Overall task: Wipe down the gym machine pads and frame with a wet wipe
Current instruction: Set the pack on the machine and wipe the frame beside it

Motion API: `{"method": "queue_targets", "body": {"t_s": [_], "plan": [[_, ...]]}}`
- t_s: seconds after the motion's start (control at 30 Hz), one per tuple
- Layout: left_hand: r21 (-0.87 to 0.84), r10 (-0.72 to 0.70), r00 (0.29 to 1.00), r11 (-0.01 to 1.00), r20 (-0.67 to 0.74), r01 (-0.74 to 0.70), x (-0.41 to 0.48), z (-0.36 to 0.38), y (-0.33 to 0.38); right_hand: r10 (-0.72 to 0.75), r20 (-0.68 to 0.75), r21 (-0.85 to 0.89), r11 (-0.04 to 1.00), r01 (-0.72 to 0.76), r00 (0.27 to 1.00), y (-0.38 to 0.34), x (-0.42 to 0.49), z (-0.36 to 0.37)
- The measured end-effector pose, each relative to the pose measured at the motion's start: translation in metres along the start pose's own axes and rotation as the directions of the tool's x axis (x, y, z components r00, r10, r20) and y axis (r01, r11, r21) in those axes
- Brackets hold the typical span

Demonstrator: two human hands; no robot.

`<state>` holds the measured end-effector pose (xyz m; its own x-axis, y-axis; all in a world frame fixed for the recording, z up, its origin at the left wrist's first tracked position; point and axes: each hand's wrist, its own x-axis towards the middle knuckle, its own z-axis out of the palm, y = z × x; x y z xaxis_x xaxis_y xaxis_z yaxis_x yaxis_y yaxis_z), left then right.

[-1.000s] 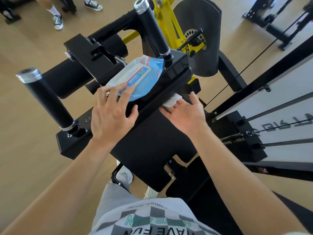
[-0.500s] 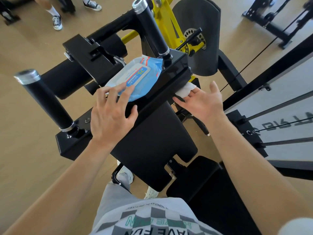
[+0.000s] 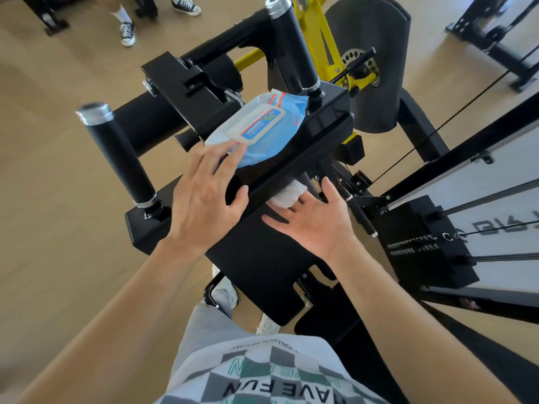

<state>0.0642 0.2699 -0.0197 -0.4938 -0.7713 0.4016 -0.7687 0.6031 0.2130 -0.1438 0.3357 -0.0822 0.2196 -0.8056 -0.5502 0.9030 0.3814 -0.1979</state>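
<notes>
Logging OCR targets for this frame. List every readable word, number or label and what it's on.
"75": on the lid label of the blue plastic wet-wipe pack.
"HAVE FUN": black letters, upside down in view, on the grey-and-white checkered shirt.
Unreadable: small print on the pack label; teal outlined letters and a tiny line on the shirt; large dark letters, cut off, on the white side panel.

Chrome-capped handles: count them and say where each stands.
2. One handle stands far left, beside the left hand; the other rises just behind the wipes pack. Others may be hidden.
</notes>
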Motion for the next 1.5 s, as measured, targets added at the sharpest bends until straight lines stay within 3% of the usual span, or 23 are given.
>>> {"method": "queue_targets", "body": {"t_s": [0.17,0.37,0.47,0.6,0.8,0.97,1.13,1.37,1.5], "plan": [[-0.003,-0.141,0.986,0.99,-0.088,0.141,-0.044,-0.019,-0.012,0.039,-0.032,-0.033,0.999,-0.04,0.999,0.029,-0.012,0.001],[0.074,-0.18,0.973,0.979,-0.146,0.192,-0.098,-0.03,-0.031,-0.064,-0.077,-0.058,0.997,0.059,0.995,0.018,-0.016,0.007],[-0.01,-0.192,0.969,0.981,-0.153,0.192,-0.103,-0.027,-0.034,-0.08,-0.077,-0.063,0.995,0.075,0.994,0.027,-0.015,0.014],[-0.179,-0.205,0.97,0.967,-0.127,0.181,-0.101,-0.029,-0.046,0.011,-0.049,-0.105,0.994,-0.016,0.999,0.062,-0.016,0.022],[-0.237,-0.148,0.975,0.966,-0.168,0.106,-0.116,-0.037,-0.056,0.136,-0.025,-0.165,0.977,-0.139,0.99,0.106,-0.02,0.029],[-0.258,-0.318,0.92,0.931,-0.229,0.257,-0.134,-0.041,-0.066,0.082,-0.09,-0.145,0.985,-0.094,0.993,0.092,-0.026,0.031],[-0.328,-0.332,0.921,0.91,-0.204,0.255,-0.137,-0.037,-0.072,0.008,-0.107,-0.115,0.993,-0.021,0.994,0.093,-0.02,0.033],[-0.459,-0.375,0.913,0.847,-0.158,0.269,-0.139,-0.037,-0.079,0.257,0.003,-0.261,0.933,-0.247,0.966,0.168,-0.008,0.047],[-0.474,-0.375,0.917,0.838,-0.136,0.272,-0.141,-0.036,-0.081,0.314,-0.002,-0.199,0.93,-0.308,0.949,0.169,-0.011,0.039]]}}
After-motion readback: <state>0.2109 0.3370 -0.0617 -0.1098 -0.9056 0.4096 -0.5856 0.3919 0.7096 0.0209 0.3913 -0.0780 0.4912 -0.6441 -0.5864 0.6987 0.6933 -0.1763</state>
